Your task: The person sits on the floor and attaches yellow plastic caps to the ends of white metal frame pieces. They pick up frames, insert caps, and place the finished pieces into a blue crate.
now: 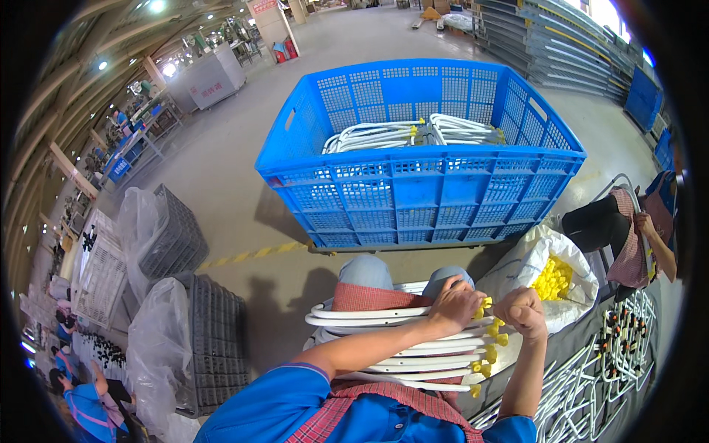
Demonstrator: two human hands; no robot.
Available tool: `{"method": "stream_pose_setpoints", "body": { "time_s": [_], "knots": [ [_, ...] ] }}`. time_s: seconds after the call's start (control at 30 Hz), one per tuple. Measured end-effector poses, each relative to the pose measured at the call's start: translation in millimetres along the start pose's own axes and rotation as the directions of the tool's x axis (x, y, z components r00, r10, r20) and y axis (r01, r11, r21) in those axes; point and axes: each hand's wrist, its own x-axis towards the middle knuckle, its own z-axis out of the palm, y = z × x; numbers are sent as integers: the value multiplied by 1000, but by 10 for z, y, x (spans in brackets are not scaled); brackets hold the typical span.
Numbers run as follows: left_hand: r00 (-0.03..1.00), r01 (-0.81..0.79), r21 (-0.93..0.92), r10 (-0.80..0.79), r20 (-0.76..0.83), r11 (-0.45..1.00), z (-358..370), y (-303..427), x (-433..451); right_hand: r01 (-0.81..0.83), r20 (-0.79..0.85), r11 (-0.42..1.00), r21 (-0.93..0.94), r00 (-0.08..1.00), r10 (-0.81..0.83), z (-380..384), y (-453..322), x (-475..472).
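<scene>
Several white bent metal tubes (382,368) lie across my lap, over a red checked apron (376,297). Yellow plastic end caps (491,354) sit on their right-hand ends. My left hand (457,305) grips the uppermost tubes close to their capped ends. Just right of it, my right hand (522,313) is curled into a fist beside the yellow caps. Its fingers hide whatever may be inside it. A white woven sack (509,266) stands by my right knee, holding loose yellow caps (553,278).
In front of me stands a large blue plastic crate (421,191) with white tubes (376,133) inside. Dark plastic crates (219,338) with clear plastic film are at left. More white tubes (559,393) lie at right. A co-worker (631,232) sits at far right, holding a tube.
</scene>
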Motion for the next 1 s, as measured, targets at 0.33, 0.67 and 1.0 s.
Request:
{"method": "stream_pose_setpoints", "body": {
  "time_s": [0.33,0.67,1.0],
  "knots": [
    [1000,30,57,-30,-7,998,4,-21,-3,51,4,972,-230,999,-52,127,25,3],
    [990,-86,61,92,-111,994,202,-13,-19,339,-561,882,-327,682,-469,624,484,-141],
    [993,74,-18,-75,-95,997,47,-50,-66,7,111,999,-44,994,-2,185,115,120]
  ]
}}
